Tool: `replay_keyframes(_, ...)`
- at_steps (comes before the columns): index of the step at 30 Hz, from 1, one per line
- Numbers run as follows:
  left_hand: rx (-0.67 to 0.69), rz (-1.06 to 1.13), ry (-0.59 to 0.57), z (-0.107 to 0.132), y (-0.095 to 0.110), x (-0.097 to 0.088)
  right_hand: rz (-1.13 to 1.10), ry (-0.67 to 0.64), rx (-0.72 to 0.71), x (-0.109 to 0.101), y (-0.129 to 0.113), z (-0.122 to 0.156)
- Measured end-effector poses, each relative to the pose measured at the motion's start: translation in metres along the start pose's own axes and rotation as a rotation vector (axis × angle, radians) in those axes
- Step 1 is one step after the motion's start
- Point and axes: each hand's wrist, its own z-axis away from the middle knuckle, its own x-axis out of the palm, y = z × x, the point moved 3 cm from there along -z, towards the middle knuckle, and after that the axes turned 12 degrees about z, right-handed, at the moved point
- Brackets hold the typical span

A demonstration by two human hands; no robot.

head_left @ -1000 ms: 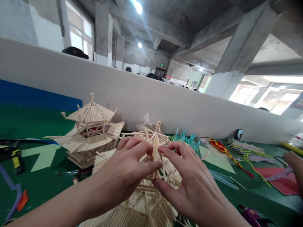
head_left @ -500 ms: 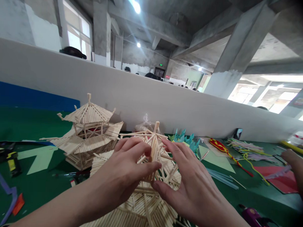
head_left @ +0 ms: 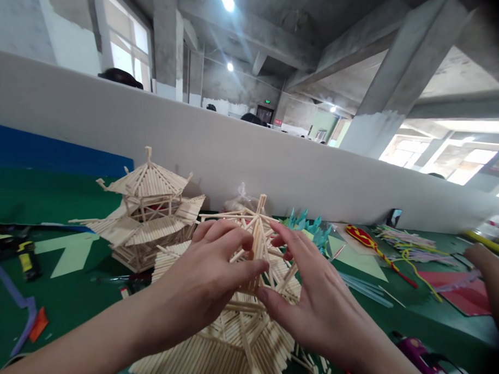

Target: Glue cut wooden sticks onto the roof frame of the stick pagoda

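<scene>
A pavilion model of thin wooden sticks (head_left: 244, 334) stands right before me on the green table (head_left: 74, 295). My left hand (head_left: 205, 283) curls round the left of its open upper frame (head_left: 258, 220), thumb and fingers pressed on the sticks. My right hand (head_left: 311, 298) grips the frame's right side, index finger stretched up along a stick and thumb pressed low against the frame. A second stick pavilion (head_left: 146, 216), with two roof tiers, stands behind and to the left.
A grey partition wall (head_left: 275, 166) runs along the table's far edge. Teal paper shapes (head_left: 307, 224), coloured strips (head_left: 403, 241) and red paper (head_left: 462, 295) lie to the right, where another person's hand (head_left: 490, 272) rests. A yellow-and-black tool (head_left: 24, 258) lies at left; a purple tool (head_left: 423, 359) at lower right.
My right fingers have straightened and slid up the frame's right side. The view has shifted slightly; the left hand keeps its grip.
</scene>
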Motion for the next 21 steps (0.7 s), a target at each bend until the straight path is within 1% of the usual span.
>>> replay_keyframes(5, 0.008, -0.011, 0.005, 0.001, 0.0, -0.002, -0.089, 0.015, 0.012, 0.0, 0.0, -0.002)
replay_keyframes(8, 0.015, -0.024, 0.006, 0.001, 0.0, -0.001, -0.197, 0.044, 0.068, -0.003, 0.006, -0.003)
replay_keyframes(10, 0.006, -0.038, 0.001, 0.001, -0.001, 0.0, -0.301, 0.035, 0.117, -0.004, 0.01, -0.003)
replay_keyframes(14, 0.002, -0.08, 0.003, 0.001, -0.002, 0.002, -0.576, -0.049, 0.173, 0.001, 0.015, 0.002)
replay_keyframes(16, 0.007, -0.091, 0.007, 0.001, -0.002, 0.001, -0.665, -0.039, 0.2, 0.003, 0.016, 0.005)
replay_keyframes(19, 0.014, -0.085, 0.009, 0.001, -0.003, 0.0, -0.719, -0.019, 0.212, 0.006, 0.015, 0.009)
replay_keyframes(21, 0.027, -0.07, 0.017, 0.0, -0.003, 0.0, -0.731, -0.033, 0.205, 0.007, 0.013, 0.01)
